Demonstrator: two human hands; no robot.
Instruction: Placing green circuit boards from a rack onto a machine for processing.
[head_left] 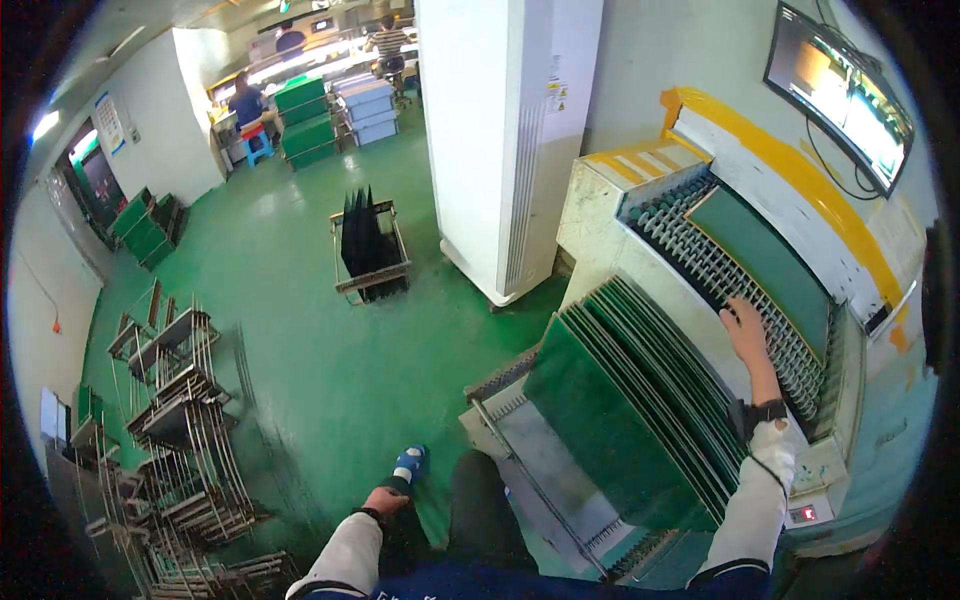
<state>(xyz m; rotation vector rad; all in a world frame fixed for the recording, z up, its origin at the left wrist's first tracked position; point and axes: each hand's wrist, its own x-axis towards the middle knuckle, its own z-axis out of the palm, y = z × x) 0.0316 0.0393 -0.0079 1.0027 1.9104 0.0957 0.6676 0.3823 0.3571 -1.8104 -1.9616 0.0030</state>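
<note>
My right hand [745, 332] reaches over the roller bed of a machine [665, 235], fingers apart and holding nothing. Just beyond its fingertips a flat green panel [765, 265] lies on the rollers; I cannot tell whether the hand touches it. Below my right forearm, a metal rack [515, 450] holds several green panels [620, 425] standing on edge, side by side and slightly fanned. My left hand [386, 500] rests on my left leg, its fingers loosely laid there with nothing visible in them.
A tall white cabinet [475, 150] stands beyond the machine. On the green floor sit a rack with dark panels [360, 240] and stacked metal racks [190, 430] at the left. Green crates [305, 125], blue crates [370, 108] and a seated person [247, 105] are farther back. A screen [840, 95] hangs upper right.
</note>
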